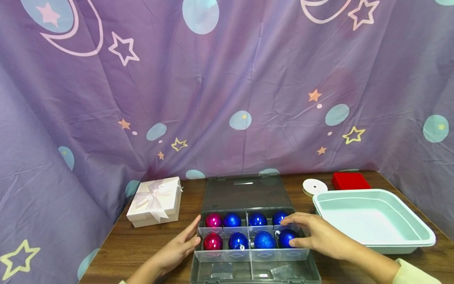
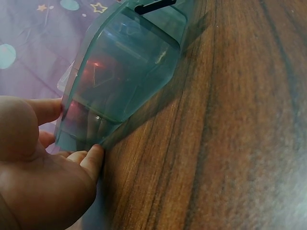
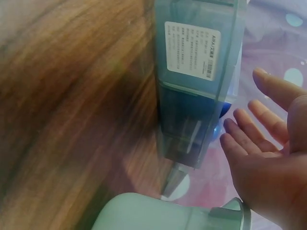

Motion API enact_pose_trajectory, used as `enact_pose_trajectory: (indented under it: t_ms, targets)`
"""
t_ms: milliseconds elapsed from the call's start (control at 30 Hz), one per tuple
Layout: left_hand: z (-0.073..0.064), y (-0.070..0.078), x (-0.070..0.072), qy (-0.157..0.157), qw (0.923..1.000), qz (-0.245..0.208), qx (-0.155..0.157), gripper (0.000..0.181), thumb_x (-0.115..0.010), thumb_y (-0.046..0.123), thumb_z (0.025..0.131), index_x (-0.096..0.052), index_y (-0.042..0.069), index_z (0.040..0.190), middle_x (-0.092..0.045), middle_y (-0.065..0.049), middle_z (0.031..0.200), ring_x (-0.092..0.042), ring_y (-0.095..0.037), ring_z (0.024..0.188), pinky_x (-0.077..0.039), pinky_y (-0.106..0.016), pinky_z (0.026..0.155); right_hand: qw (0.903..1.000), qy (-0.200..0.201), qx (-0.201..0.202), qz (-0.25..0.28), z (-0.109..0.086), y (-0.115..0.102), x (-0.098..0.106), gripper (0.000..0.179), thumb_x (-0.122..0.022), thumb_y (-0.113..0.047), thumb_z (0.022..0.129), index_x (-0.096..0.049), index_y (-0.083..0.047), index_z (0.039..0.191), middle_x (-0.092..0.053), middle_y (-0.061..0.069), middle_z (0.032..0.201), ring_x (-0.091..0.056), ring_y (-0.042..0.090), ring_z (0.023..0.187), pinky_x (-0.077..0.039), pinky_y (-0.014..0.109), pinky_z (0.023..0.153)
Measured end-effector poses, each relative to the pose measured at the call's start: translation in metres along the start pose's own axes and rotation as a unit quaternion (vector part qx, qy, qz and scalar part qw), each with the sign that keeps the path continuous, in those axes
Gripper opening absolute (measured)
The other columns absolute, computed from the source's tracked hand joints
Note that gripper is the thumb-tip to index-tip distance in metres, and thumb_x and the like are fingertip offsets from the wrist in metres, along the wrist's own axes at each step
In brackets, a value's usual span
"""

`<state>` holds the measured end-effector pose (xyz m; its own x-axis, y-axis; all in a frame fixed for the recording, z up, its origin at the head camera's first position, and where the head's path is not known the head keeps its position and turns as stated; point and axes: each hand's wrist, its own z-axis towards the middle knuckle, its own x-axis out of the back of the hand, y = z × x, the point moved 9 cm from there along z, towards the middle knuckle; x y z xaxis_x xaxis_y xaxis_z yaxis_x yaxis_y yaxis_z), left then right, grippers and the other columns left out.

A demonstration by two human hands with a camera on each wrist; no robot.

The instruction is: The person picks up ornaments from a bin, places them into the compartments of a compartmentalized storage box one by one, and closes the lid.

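A dark see-through organizer box (image 1: pixel 256 269) lies with its lid (image 1: pixel 246 193) folded back. Several Christmas baubles sit in its two divided rows. On the left are a magenta bauble (image 1: pixel 214 220) at the back and another magenta bauble (image 1: pixel 213 241) in front; the others are blue, one being a glittery blue bauble (image 1: pixel 264 240). My left hand (image 1: pixel 176 250) rests against the box's left side, fingers fairly straight. Above the right end hovers my right hand (image 1: pixel 315 232), fingers spread, nearest the front right blue bauble (image 1: pixel 286 238). Nothing is visible in its grasp.
A pale green tub (image 1: pixel 372 217) stands right of the box, close to my right forearm. Behind it are a white ribbon spool (image 1: pixel 314 186) and a red box (image 1: pixel 350 181). A white gift box with a bow (image 1: pixel 156 201) sits at the left. A purple curtain (image 1: pixel 220 86) hangs behind.
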<state>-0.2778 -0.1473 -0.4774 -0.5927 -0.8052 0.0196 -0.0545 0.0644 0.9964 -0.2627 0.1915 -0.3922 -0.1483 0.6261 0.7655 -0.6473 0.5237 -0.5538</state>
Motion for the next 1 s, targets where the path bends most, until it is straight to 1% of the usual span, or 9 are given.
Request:
enact_pose_trajectory:
  t_ms: [67,133,233,267,467,667,767,867,1000]
  targets:
    - [0.000,0.000,0.000,0.002,1.0000,0.001,0.001,0.076,-0.045,0.018,0.110,0.007,0.014,0.166,0.020,-0.027,0.167,0.015,-0.049,0.152,-0.003,-0.068,0.121,0.9998,-0.003,-0.016,0.015,0.003,0.003,0.002,0.045,-0.082,-0.031,0.089,-0.069,-0.012,0.127,-0.071,0.001,0.126,-0.065,0.022,0.121,-0.056,0.033,0.101]
    - [0.001,0.000,0.001,0.003,1.0000,0.002,0.001,0.076,-0.045,0.017,0.110,0.007,0.014,0.166,0.020,-0.027,0.167,0.014,-0.049,0.152,-0.004,-0.068,0.121,0.9986,-0.004,-0.040,0.034,0.007,0.007,0.004,0.045,-0.082,-0.030,0.089,-0.069,-0.010,0.127,-0.071,0.004,0.127,-0.065,0.029,0.123,-0.056,0.042,0.102]
    - [0.001,0.000,0.001,0.006,1.0000,0.004,0.000,0.076,-0.046,0.017,0.110,0.006,0.013,0.166,0.018,-0.028,0.167,0.013,-0.049,0.152,-0.005,-0.067,0.121,0.9957,0.010,-0.078,0.048,0.013,0.014,0.009,0.045,-0.082,-0.027,0.089,-0.069,-0.007,0.126,-0.072,0.009,0.127,-0.064,0.039,0.123,-0.053,0.055,0.101]
    - [0.001,0.000,0.001,0.008,1.0000,0.006,0.000,0.076,-0.046,0.017,0.110,0.006,0.012,0.166,0.017,-0.029,0.167,0.012,-0.050,0.152,-0.006,-0.067,0.121,0.9946,0.017,-0.090,0.049,0.015,0.017,0.011,0.045,-0.082,-0.027,0.088,-0.069,-0.006,0.126,-0.072,0.010,0.126,-0.064,0.040,0.122,-0.052,0.057,0.101]
    - [0.000,0.006,0.002,0.023,0.9993,0.028,0.000,0.076,-0.048,0.016,0.109,0.002,0.010,0.166,0.009,-0.034,0.166,0.001,-0.052,0.152,-0.015,-0.063,0.121,0.9870,0.055,-0.137,0.063,0.031,0.032,0.018,0.046,-0.082,-0.018,0.088,-0.067,0.004,0.126,-0.069,0.026,0.127,-0.065,0.047,0.119,-0.052,0.060,0.102]
    - [0.002,0.015,0.008,0.033,0.9970,0.070,-0.008,0.071,-0.049,0.013,0.109,-0.007,-0.001,0.164,-0.005,-0.043,0.162,-0.015,-0.056,0.150,-0.032,-0.059,0.118,0.9768,0.068,-0.191,0.070,0.041,0.050,0.017,0.061,-0.080,-0.018,0.088,-0.057,0.011,0.136,-0.059,0.035,0.137,-0.056,0.054,0.127,-0.045,0.065,0.107]
    - [0.006,0.020,0.015,0.053,0.9948,0.086,-0.012,0.064,-0.049,0.014,0.109,-0.017,-0.007,0.160,-0.017,-0.046,0.158,-0.025,-0.058,0.147,-0.039,-0.060,0.115,0.9680,0.064,-0.225,0.091,0.044,0.059,0.014,0.070,-0.079,-0.016,0.089,-0.047,0.015,0.143,-0.051,0.038,0.144,-0.048,0.057,0.133,-0.040,0.067,0.111]
    - [0.011,0.026,0.023,0.086,0.9908,0.104,-0.015,0.059,-0.049,0.014,0.109,-0.025,-0.011,0.156,-0.030,-0.044,0.154,-0.035,-0.055,0.143,-0.043,-0.059,0.113,0.9586,0.060,-0.255,0.112,0.049,0.067,0.011,0.077,-0.077,-0.013,0.089,-0.037,0.018,0.148,-0.042,0.042,0.149,-0.041,0.059,0.138,-0.035,0.067,0.115]
    - [0.023,0.033,0.034,0.134,0.9832,0.123,-0.014,0.058,-0.051,0.012,0.108,-0.027,-0.014,0.154,-0.038,-0.042,0.151,-0.041,-0.053,0.140,-0.043,-0.058,0.113,0.9457,0.058,-0.283,0.149,0.054,0.076,0.007,0.083,-0.073,-0.008,0.090,-0.025,0.021,0.151,-0.035,0.045,0.151,-0.034,0.059,0.141,-0.031,0.066,0.118]
